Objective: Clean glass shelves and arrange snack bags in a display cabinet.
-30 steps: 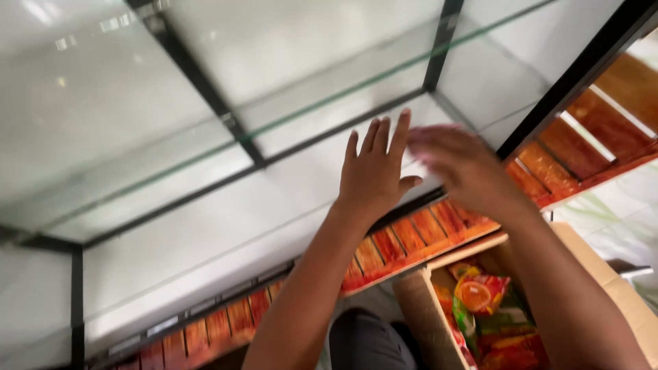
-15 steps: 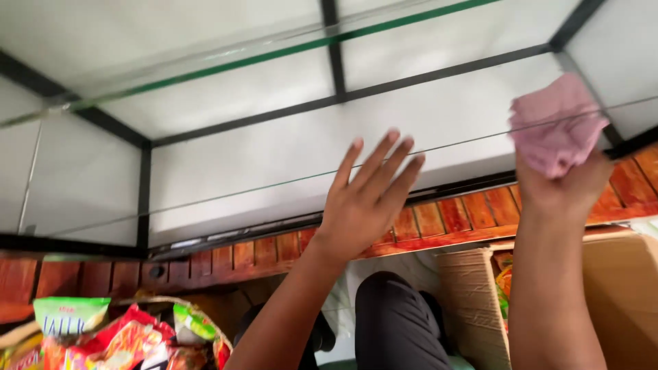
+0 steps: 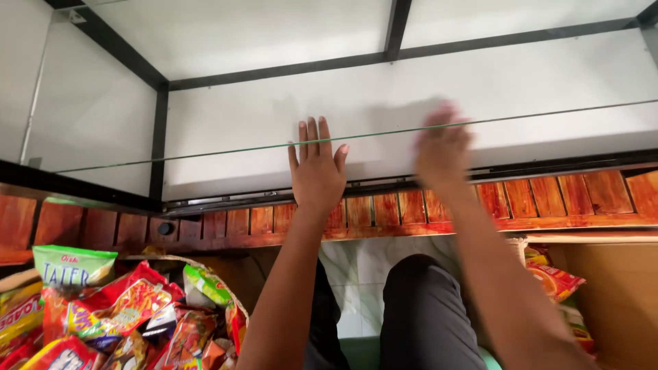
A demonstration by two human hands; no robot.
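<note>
The glass shelf (image 3: 384,136) runs edge-on across the white cabinet interior (image 3: 480,82), and the left hand (image 3: 317,171) lies flat against it with fingers straight and slightly spread. The right hand (image 3: 442,152) beside it is motion-blurred, so whether it grips anything cannot be told. Bare white surface stretches to both sides within the black frame (image 3: 159,144); snack packets (image 3: 123,308) crowd the lower left, partly cut off.

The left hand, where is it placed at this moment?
In the head view, the left hand lies flat, fingers spread, at the glass shelf's front edge, just above the wooden slat trim and left of the blurred right hand.
</note>
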